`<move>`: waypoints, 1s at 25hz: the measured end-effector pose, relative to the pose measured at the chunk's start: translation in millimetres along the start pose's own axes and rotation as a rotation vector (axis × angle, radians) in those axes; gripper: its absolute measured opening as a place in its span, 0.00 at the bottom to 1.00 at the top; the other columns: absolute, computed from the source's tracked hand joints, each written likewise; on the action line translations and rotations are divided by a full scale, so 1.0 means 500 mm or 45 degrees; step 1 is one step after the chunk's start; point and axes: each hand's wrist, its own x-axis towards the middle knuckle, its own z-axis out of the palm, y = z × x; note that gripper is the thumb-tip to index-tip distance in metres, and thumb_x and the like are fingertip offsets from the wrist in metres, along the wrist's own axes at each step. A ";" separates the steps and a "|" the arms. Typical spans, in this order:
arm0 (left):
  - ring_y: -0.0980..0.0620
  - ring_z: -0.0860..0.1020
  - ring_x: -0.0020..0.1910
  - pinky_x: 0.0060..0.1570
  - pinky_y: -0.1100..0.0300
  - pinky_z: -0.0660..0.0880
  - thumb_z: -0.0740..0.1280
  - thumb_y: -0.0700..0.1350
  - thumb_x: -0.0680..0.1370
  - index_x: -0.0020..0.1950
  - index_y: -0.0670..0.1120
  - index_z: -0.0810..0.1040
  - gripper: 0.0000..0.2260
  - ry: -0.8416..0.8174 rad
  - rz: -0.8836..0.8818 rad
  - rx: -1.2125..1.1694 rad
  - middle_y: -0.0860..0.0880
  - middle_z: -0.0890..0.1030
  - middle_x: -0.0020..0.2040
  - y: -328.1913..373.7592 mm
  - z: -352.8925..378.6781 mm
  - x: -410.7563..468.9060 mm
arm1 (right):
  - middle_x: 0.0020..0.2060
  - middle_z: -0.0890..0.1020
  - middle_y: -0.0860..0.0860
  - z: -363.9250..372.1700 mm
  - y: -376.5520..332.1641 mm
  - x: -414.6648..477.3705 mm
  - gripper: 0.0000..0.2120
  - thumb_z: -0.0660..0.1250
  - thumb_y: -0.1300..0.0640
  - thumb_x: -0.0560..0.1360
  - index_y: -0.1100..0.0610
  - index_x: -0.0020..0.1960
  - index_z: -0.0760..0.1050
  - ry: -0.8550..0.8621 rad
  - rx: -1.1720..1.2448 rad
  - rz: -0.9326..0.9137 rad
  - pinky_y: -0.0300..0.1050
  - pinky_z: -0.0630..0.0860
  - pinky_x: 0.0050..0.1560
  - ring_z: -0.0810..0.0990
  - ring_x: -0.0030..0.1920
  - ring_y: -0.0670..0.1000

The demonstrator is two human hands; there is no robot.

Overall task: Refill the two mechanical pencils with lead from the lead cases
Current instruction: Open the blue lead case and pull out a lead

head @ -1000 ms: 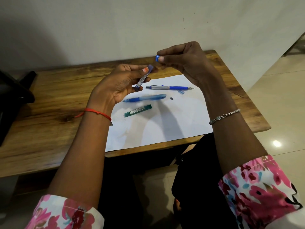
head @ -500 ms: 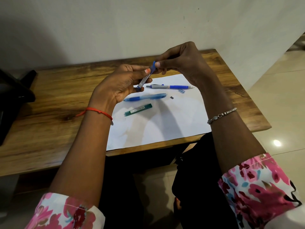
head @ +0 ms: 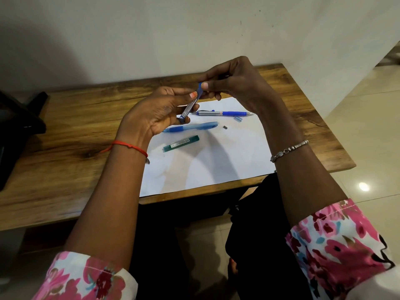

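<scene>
My left hand holds a blue lead case tilted above the table, thumb and fingers around its body. My right hand pinches the blue cap at the case's upper end. On the white paper lie a silver-and-blue mechanical pencil, a translucent blue mechanical pencil and a green lead case. A small clear blue cap and a tiny dark piece lie beside the pencils.
The wooden table stands against a pale wall. A black object sits at the table's left end. Tiled floor lies to the right, past the table's edge.
My right hand has brought the blue cap down and left onto the upper end of the lead case. The case stays in my left hand.
</scene>
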 end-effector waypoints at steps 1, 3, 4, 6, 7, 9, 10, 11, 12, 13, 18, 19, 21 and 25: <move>0.61 0.79 0.29 0.28 0.66 0.71 0.63 0.40 0.77 0.43 0.47 0.79 0.07 -0.011 -0.009 0.009 0.56 0.79 0.27 0.000 0.001 -0.001 | 0.25 0.83 0.46 0.000 0.000 0.000 0.13 0.68 0.72 0.70 0.62 0.52 0.78 -0.005 -0.021 -0.002 0.35 0.72 0.28 0.78 0.25 0.44; 0.61 0.78 0.29 0.28 0.66 0.71 0.63 0.40 0.77 0.43 0.47 0.79 0.07 -0.025 -0.025 0.017 0.56 0.79 0.29 0.000 0.000 -0.002 | 0.26 0.83 0.45 0.000 0.002 0.000 0.12 0.68 0.71 0.70 0.62 0.52 0.78 -0.043 -0.079 -0.002 0.35 0.71 0.28 0.78 0.26 0.43; 0.61 0.78 0.29 0.28 0.66 0.71 0.63 0.40 0.77 0.43 0.46 0.79 0.07 -0.026 -0.033 0.011 0.55 0.79 0.31 0.000 -0.001 -0.002 | 0.26 0.83 0.45 0.000 0.003 0.001 0.12 0.68 0.71 0.71 0.62 0.53 0.78 -0.064 -0.104 -0.006 0.35 0.71 0.28 0.77 0.26 0.43; 0.60 0.78 0.30 0.28 0.65 0.71 0.63 0.40 0.77 0.43 0.46 0.79 0.07 -0.018 -0.049 -0.023 0.52 0.78 0.34 0.001 -0.001 -0.002 | 0.27 0.83 0.45 -0.001 0.003 0.002 0.11 0.67 0.71 0.71 0.63 0.52 0.79 -0.075 -0.116 -0.013 0.34 0.70 0.28 0.77 0.27 0.43; 0.60 0.78 0.30 0.28 0.65 0.71 0.63 0.41 0.77 0.43 0.46 0.79 0.07 -0.014 -0.055 -0.043 0.52 0.77 0.35 0.001 0.000 -0.002 | 0.27 0.83 0.46 -0.001 0.002 0.002 0.10 0.67 0.71 0.71 0.63 0.51 0.79 -0.068 -0.107 -0.014 0.34 0.70 0.28 0.77 0.28 0.43; 0.60 0.78 0.30 0.28 0.65 0.71 0.63 0.41 0.77 0.43 0.46 0.79 0.07 -0.019 -0.065 -0.068 0.51 0.77 0.35 0.002 0.001 -0.001 | 0.27 0.83 0.46 -0.002 0.000 0.001 0.09 0.67 0.70 0.71 0.61 0.48 0.80 -0.057 -0.085 -0.016 0.34 0.69 0.27 0.77 0.28 0.43; 0.60 0.78 0.30 0.28 0.65 0.71 0.62 0.41 0.77 0.44 0.45 0.79 0.06 -0.023 -0.069 -0.073 0.51 0.77 0.35 0.003 0.001 -0.001 | 0.26 0.82 0.45 -0.002 0.000 0.000 0.09 0.67 0.70 0.71 0.59 0.47 0.80 -0.054 -0.085 -0.015 0.34 0.68 0.27 0.76 0.27 0.43; 0.60 0.78 0.30 0.28 0.65 0.71 0.63 0.41 0.77 0.44 0.45 0.79 0.06 -0.023 -0.071 -0.075 0.52 0.77 0.34 0.002 0.001 -0.002 | 0.25 0.82 0.45 -0.003 -0.001 -0.001 0.09 0.68 0.70 0.71 0.58 0.46 0.80 -0.053 -0.094 -0.010 0.34 0.67 0.27 0.74 0.27 0.43; 0.60 0.78 0.30 0.28 0.65 0.71 0.63 0.41 0.77 0.44 0.45 0.79 0.06 -0.021 -0.073 -0.075 0.52 0.78 0.34 0.003 0.001 -0.002 | 0.24 0.81 0.45 -0.005 -0.002 -0.002 0.08 0.68 0.69 0.71 0.57 0.45 0.81 -0.050 -0.106 -0.003 0.33 0.66 0.27 0.72 0.26 0.44; 0.59 0.78 0.30 0.28 0.65 0.70 0.63 0.41 0.77 0.44 0.45 0.79 0.06 -0.023 -0.073 -0.070 0.53 0.79 0.33 0.003 0.001 -0.003 | 0.24 0.81 0.44 -0.008 -0.002 -0.002 0.08 0.69 0.68 0.71 0.57 0.45 0.81 -0.048 -0.117 0.003 0.33 0.65 0.27 0.70 0.26 0.44; 0.57 0.75 0.36 0.29 0.67 0.71 0.63 0.42 0.77 0.45 0.45 0.80 0.07 -0.052 -0.084 -0.062 0.54 0.83 0.39 0.002 -0.003 -0.001 | 0.24 0.80 0.45 -0.011 -0.001 -0.003 0.08 0.71 0.68 0.69 0.58 0.46 0.81 -0.041 -0.136 0.021 0.32 0.65 0.26 0.69 0.24 0.43; 0.57 0.75 0.36 0.29 0.66 0.71 0.63 0.42 0.77 0.44 0.46 0.81 0.07 -0.059 -0.082 -0.062 0.54 0.83 0.40 0.001 -0.003 -0.001 | 0.24 0.81 0.45 -0.011 0.000 -0.003 0.09 0.72 0.68 0.68 0.59 0.46 0.82 -0.042 -0.129 0.024 0.33 0.64 0.26 0.68 0.24 0.44; 0.57 0.75 0.35 0.28 0.66 0.70 0.64 0.41 0.77 0.40 0.46 0.83 0.10 -0.069 -0.080 -0.073 0.54 0.84 0.39 0.000 -0.004 0.000 | 0.25 0.82 0.46 -0.012 0.002 -0.002 0.09 0.73 0.68 0.67 0.59 0.46 0.83 -0.053 -0.106 0.025 0.34 0.64 0.26 0.68 0.26 0.45; 0.59 0.76 0.33 0.27 0.66 0.70 0.63 0.41 0.77 0.38 0.46 0.84 0.12 -0.108 -0.089 -0.039 0.55 0.84 0.38 -0.001 -0.006 0.000 | 0.30 0.82 0.54 -0.016 0.002 -0.002 0.07 0.74 0.67 0.66 0.61 0.44 0.83 -0.119 -0.148 0.031 0.35 0.64 0.27 0.69 0.28 0.46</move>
